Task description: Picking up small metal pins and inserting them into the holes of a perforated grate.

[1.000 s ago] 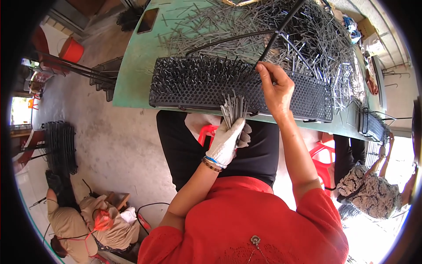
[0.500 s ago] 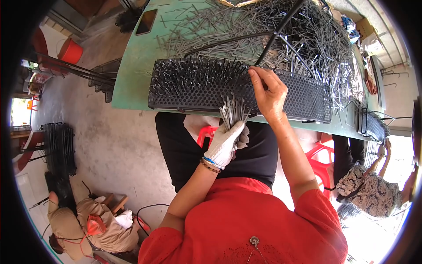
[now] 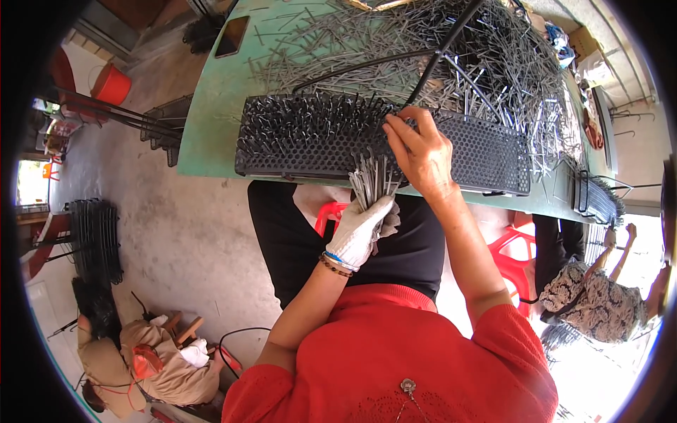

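Observation:
A long black perforated metal panel (image 3: 490,156) lies along the near edge of the green table (image 3: 204,134). Thin dark metal strips (image 3: 303,127) stand upright in the holes of its left half; the right half shows bare holes. My left hand (image 3: 361,227), in a white glove, is closed around a bundle of thin grey metal strips (image 3: 370,178), just in front of the panel's near edge. My bare right hand (image 3: 424,156) is over the panel's middle, beside the standing strips. Its thumb and fingertips are pinched together; what they hold is too small to make out.
A large heap of loose metal strips (image 3: 508,63) covers the far table. Black bent rods (image 3: 439,51) rise above the panel. A phone (image 3: 231,37) lies at the far left. One person (image 3: 596,303) works at right, another (image 3: 169,352) at lower left. A red bucket (image 3: 111,83) stands beyond.
My right hand has shifted a little left, toward the standing strips, with its fingertips still pinched. My left hand stays nearly in place with its bundle.

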`<state>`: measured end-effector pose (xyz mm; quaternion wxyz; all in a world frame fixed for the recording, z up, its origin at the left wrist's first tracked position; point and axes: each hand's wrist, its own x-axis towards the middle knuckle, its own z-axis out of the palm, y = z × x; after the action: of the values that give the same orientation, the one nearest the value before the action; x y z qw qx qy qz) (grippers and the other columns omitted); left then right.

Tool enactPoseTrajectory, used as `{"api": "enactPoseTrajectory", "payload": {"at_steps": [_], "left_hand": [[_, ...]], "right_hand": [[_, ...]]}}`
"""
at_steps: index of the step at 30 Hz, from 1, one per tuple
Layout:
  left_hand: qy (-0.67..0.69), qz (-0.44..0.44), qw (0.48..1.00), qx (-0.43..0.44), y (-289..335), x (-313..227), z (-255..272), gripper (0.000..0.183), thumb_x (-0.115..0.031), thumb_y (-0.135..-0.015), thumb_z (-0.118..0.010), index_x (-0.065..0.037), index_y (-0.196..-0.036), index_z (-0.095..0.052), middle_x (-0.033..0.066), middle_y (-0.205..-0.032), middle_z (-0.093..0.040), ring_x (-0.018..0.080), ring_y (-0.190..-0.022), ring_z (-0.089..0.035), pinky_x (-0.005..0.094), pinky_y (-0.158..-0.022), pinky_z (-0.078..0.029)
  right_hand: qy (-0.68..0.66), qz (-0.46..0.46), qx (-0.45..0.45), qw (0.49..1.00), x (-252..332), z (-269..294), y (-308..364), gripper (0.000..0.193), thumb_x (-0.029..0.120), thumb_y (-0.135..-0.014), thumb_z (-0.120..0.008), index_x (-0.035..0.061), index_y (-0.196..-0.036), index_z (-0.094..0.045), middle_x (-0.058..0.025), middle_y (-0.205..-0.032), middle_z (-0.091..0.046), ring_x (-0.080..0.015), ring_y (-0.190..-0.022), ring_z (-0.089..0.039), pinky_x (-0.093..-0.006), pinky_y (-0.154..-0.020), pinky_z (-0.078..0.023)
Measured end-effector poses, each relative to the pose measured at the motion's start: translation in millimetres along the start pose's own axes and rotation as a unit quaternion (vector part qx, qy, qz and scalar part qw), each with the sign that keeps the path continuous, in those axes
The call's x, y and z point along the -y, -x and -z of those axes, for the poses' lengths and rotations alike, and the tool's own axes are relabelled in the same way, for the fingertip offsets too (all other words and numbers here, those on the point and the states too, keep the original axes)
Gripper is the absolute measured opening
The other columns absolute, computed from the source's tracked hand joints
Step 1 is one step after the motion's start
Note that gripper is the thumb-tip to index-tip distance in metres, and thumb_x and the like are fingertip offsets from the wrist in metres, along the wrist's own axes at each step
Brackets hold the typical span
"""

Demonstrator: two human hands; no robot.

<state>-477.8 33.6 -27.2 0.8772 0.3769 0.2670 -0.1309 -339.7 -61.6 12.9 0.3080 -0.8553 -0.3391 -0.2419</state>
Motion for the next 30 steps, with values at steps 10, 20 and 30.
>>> {"api": "enactPoseTrajectory", "payload": {"at_steps": [10,20,30], "left_hand": [[0.035,0.02,0.999,-0.014,-2,1,2,0.017,-0.021,-0.091,-0.064,-0.004,-0.096,-0.063,0.004,-0.079,-0.066,0.0112,-0.063,-0.063,0.0237,-0.055,-0.053],[0.027,0.041,0.999,-0.015,0,-5,1,0.018,-0.022,-0.092,-0.063,-0.005,-0.096,-0.063,0.0029,-0.077,-0.064,0.0095,-0.06,-0.061,0.0208,-0.05,-0.05],[-0.041,0.03,0.999,0.003,-1,-6,4,0.019,-0.026,-0.091,-0.064,-0.007,-0.089,-0.06,0.0008,-0.075,-0.061,0.0072,-0.058,-0.057,0.0195,-0.048,-0.044]], "right_hand": [[0.01,0.009,-0.021,1.0,-2,-4,0,0.014,0.009,-0.078,-0.074,0.0058,-0.09,-0.07,-0.0048,-0.092,-0.061,-0.0198,-0.061,-0.063,-0.0296,-0.054,-0.05],[0.005,0.024,0.001,1.0,-4,-1,-9,0.012,0.013,-0.076,-0.076,0.0059,-0.083,-0.069,-0.0047,-0.086,-0.062,-0.0214,-0.062,-0.063,-0.0311,-0.056,-0.051],[-0.006,0.051,0.006,0.999,-7,-6,-5,0.017,0.017,-0.073,-0.078,0.0069,-0.078,-0.066,-0.0042,-0.083,-0.061,-0.0228,-0.059,-0.061,-0.0325,-0.053,-0.05]]}}
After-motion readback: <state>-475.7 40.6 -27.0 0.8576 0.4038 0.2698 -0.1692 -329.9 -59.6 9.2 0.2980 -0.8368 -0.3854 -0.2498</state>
